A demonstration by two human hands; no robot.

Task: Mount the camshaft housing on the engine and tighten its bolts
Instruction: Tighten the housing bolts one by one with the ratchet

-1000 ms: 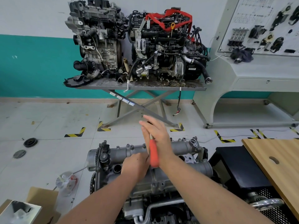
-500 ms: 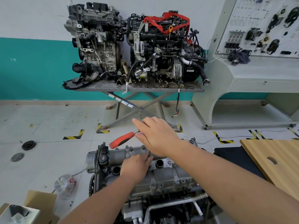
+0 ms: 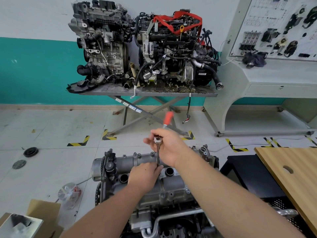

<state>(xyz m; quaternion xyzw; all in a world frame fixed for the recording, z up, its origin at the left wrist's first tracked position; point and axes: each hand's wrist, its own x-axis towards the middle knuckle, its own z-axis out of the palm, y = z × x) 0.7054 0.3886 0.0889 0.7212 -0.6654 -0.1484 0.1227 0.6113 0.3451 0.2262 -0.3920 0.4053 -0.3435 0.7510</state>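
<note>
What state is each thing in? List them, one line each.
Camshaft housing: seated on the engine.
Ratchet: upright on its extension, red handle pointing away.
Right hand: grips the ratchet head.
Left hand: steadies the extension's lower end.
Spark plug well: open.
Front bolts: in their holes.

Both forearms bare to frame edge, no sleeves visible. Left hand (image 3: 144,176) and right hand (image 3: 169,148): ungloved, no rings.
</note>
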